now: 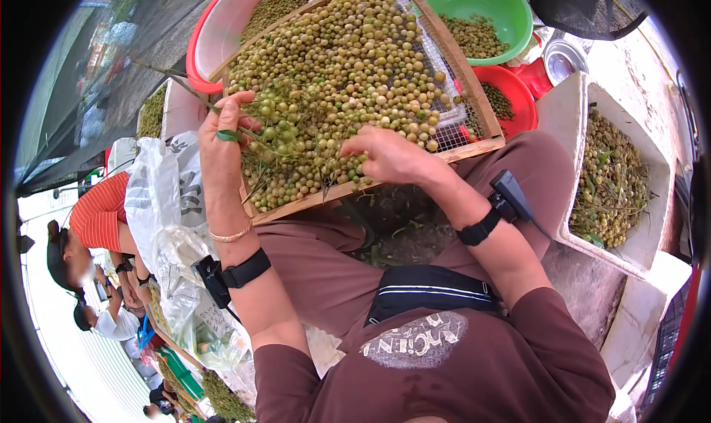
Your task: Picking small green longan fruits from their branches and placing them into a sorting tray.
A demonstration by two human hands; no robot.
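Note:
My left hand [228, 120] grips a green stem [191, 89] with a small leaf on it. From that stem a cluster of green round fruits [279, 128] hangs over the left part of a wooden-framed wire-mesh sieve [452, 45]. Loose yellow-green fruits [333, 51] cover most of the mesh, with thin bare twigs among them near the cluster. Above the sieve's near edge is my right hand [380, 152], its fingers curled over the fruits. Whether its fingertips hold a fruit cannot be made out.
Behind the sieve stand a red-rimmed white basin [208, 34], a green basin [489, 1] and a red basin [522, 101], all holding fruits. At right, a foam box [580, 162] contains fruits on stems. White plastic bags [153, 184] lie left, near several people, one in an orange striped shirt [100, 212].

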